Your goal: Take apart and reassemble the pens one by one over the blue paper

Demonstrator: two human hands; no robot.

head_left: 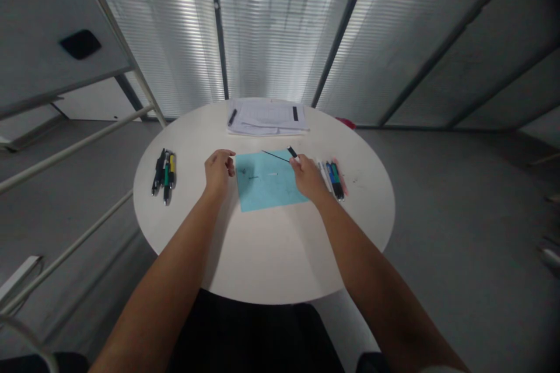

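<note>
Both my arms [163,271] reach over the white table [273,256]; around the blue paper [273,191], my right hand [307,178] at three o'clock pinches a thin black stick [275,155] and a black-ended piece [292,152]. My left hand [217,170] is half curled at nine; I can't tell if it's holding anything. Pens [167,172] lie farther out at nine, markers [335,178] at three, and white papers [266,119] at twelve.

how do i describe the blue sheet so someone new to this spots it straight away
Find the rounded white table in the middle of the view. Near its centre, nearer the viewer than the white papers at the far edge, lies one flat light-blue sheet with small dark marks. Its colour sets it apart from those papers.
</note>
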